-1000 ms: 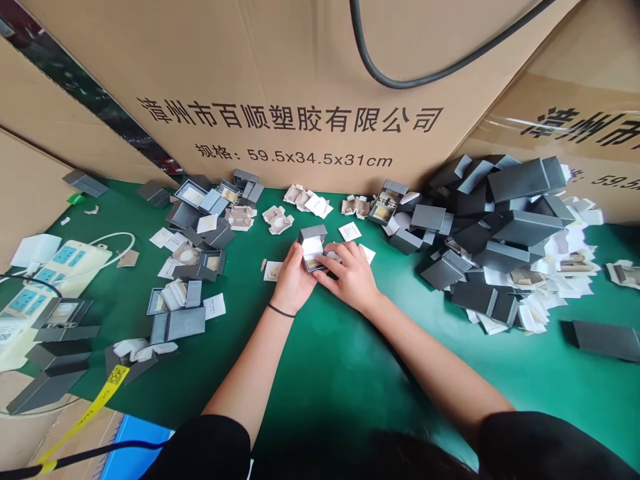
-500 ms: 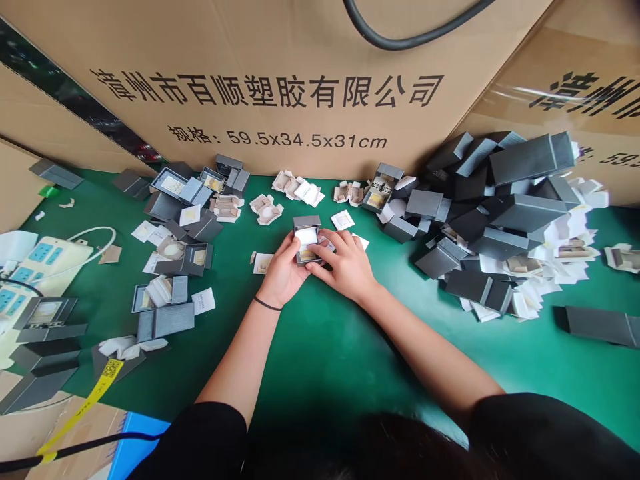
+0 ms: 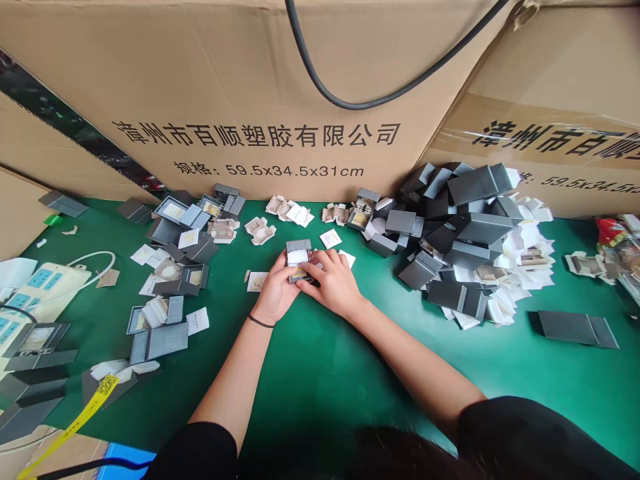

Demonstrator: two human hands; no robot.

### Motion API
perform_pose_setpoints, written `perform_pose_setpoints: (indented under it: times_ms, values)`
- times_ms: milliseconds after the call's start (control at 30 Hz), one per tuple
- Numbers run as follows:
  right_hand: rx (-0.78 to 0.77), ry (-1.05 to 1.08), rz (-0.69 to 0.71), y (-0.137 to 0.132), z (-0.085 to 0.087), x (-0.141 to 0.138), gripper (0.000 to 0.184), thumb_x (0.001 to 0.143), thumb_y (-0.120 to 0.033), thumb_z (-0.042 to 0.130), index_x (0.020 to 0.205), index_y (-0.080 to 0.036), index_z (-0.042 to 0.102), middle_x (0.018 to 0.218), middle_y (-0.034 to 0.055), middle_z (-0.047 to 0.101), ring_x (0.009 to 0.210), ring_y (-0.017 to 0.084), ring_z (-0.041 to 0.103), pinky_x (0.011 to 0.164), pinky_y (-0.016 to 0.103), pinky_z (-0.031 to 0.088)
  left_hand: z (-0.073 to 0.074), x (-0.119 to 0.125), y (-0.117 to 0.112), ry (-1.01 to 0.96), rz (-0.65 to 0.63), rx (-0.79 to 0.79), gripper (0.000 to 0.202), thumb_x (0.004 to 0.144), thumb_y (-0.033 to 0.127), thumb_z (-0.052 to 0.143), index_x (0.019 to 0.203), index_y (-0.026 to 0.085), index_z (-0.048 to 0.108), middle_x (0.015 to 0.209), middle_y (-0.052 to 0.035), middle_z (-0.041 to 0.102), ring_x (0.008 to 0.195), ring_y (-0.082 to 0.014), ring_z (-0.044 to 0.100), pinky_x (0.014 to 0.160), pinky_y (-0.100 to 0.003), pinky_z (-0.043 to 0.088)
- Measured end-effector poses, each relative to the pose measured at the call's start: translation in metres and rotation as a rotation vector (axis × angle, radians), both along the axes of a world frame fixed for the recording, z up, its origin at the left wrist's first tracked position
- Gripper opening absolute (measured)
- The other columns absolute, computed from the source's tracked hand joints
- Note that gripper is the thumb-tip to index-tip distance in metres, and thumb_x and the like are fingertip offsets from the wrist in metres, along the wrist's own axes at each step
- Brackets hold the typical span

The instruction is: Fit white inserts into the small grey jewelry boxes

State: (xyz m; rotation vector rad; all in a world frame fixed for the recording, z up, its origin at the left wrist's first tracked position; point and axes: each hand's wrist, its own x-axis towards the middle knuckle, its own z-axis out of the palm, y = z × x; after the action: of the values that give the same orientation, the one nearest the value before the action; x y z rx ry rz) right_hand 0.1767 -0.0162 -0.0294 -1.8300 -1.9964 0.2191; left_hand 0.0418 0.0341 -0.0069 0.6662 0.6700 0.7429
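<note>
A small grey box (image 3: pixel 299 245) with its lid raised and white material inside is held above the green table. My left hand (image 3: pixel 274 292) is closed around its left side, thumb across the front. My right hand (image 3: pixel 335 283) has bent fingers on the right and front of the box, with the thumb near its lower edge. The fingers partly hide a yellowish piece in the lower half of the box. Close by, a white card (image 3: pixel 257 281) lies left of my left hand, and another white card (image 3: pixel 330 239) lies beyond my right hand.
A heap of dark boxes (image 3: pixel 480 230) and white inserts stands at the right. Opened boxes (image 3: pixel 170 343) and cards are scattered at the left, near a power strip (image 3: pixel 47 287). Large cartons (image 3: pixel 240 87) line the back, and a black cable (image 3: pixel 345 103) hangs in front.
The camera view has shifted, so the table and cartons appear lower. Both hands stay at the open box, with only slight finger movement.
</note>
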Motion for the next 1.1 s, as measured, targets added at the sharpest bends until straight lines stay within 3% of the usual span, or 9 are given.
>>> perform_pose_setpoints:
  times_ms: [233,500,667,800,967,1100]
  values:
    - [0.044,-0.026,0.002,0.001,-0.004,-0.001,0.055,0.086,-0.066,0.02,0.114,-0.034,0.055,0.116,0.0056,0.029,0.106,0.003,0.017,0.101,0.016,0.02,0.002,0.003,-0.003,0.068,0.068,0.037,0.051,0.075,0.012,0.056,0.124,0.019,0.044,0.116,-0.0094,0.053,0.104,-0.0195,0.052,0.076,-0.026,0.045]
    - [0.234,0.057,-0.011,-0.005,0.006,-0.005,0.051,0.091,-0.054,0.018,0.113,-0.03,0.057,0.105,0.0053,0.037,0.096,-0.002,0.02,0.089,0.01,0.017,-0.002,0.008,-0.009,0.168,0.194,0.095,0.038,0.073,0.017,0.06,0.109,0.018,0.046,0.107,-0.0067,0.056,0.095,-0.0162,0.055,0.068,-0.021,0.046]
    - [0.202,0.02,-0.089,-0.005,0.004,-0.005,0.05,0.092,-0.054,0.017,0.113,-0.032,0.057,0.095,0.0084,0.037,0.089,-0.004,0.018,0.086,0.008,0.016,0.004,0.013,-0.015,0.288,0.153,0.175,0.035,0.074,0.019,0.057,0.107,0.018,0.048,0.111,-0.0078,0.053,0.096,-0.0192,0.054,0.067,-0.026,0.049]
    - [0.205,0.001,-0.116,-0.003,0.002,-0.006,0.054,0.092,-0.054,0.014,0.114,-0.029,0.056,0.093,0.0097,0.036,0.089,-0.004,0.017,0.086,0.008,0.016,0.007,0.012,-0.015,0.254,0.146,0.143,0.038,0.071,0.019,0.058,0.107,0.018,0.047,0.107,-0.0067,0.054,0.093,-0.0181,0.054,0.068,-0.028,0.049]
    - [0.202,0.001,-0.119,0.0,-0.001,-0.012,0.054,0.092,-0.054,0.015,0.117,-0.027,0.055,0.095,0.0085,0.037,0.088,-0.004,0.018,0.083,0.01,0.016,0.005,0.011,-0.013,0.261,0.155,0.102,0.042,0.069,0.016,0.058,0.11,0.019,0.046,0.101,-0.0052,0.054,0.084,-0.0146,0.053,0.063,-0.024,0.048]
    - [0.227,-0.016,-0.118,0.001,-0.003,-0.014,0.053,0.092,-0.053,0.016,0.116,-0.027,0.055,0.097,0.0071,0.038,0.089,-0.003,0.018,0.082,0.009,0.015,0.004,0.01,-0.012,0.232,0.172,0.078,0.047,0.069,0.014,0.057,0.114,0.02,0.045,0.107,-0.0053,0.053,0.089,-0.0144,0.051,0.062,-0.021,0.047]
